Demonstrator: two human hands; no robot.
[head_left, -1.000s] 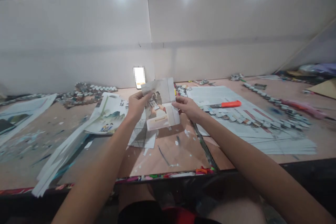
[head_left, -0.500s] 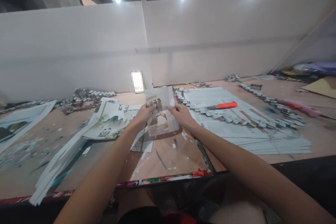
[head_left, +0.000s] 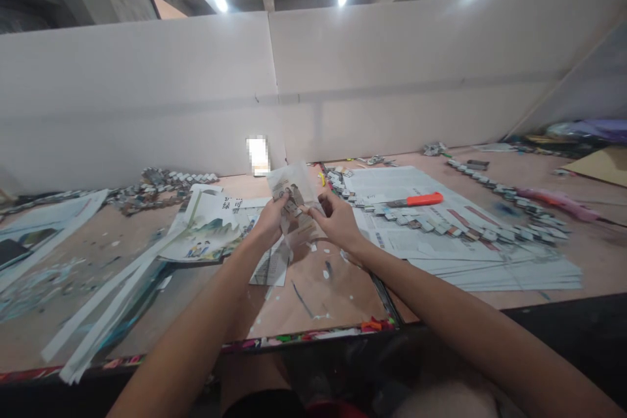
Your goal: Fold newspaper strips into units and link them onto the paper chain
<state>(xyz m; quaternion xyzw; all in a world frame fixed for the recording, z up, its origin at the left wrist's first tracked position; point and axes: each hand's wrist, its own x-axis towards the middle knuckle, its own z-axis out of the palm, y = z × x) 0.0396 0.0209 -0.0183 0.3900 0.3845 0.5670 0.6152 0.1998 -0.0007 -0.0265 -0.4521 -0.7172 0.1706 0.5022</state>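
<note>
Near the front edge of the brown wooden table (head_left: 333, 294), both bare forearms reach forward and meet above the middle of the table. The left hand (head_left: 271, 221) is closed on the left side of a printed paper sheet (head_left: 292, 194) with a small coloured picture, thumb on the front. The right hand (head_left: 337, 222) has its fingers curled in and pinches the sheet's right edge. One second ago this sheet was spread wide between the hands. Now it is folded much narrower, it stands tilted, and the hands are close to each other.

Left of the hands, an open illustrated magazine (head_left: 208, 228) lies flat. To the right, grey newspaper sheets (head_left: 490, 261) cover the table, with a row of small folded paper pieces (head_left: 441, 225) on them and an orange-handled cutter knife (head_left: 422, 199), as before. Along the far edge stands a white board wall (head_left: 392, 78).
</note>
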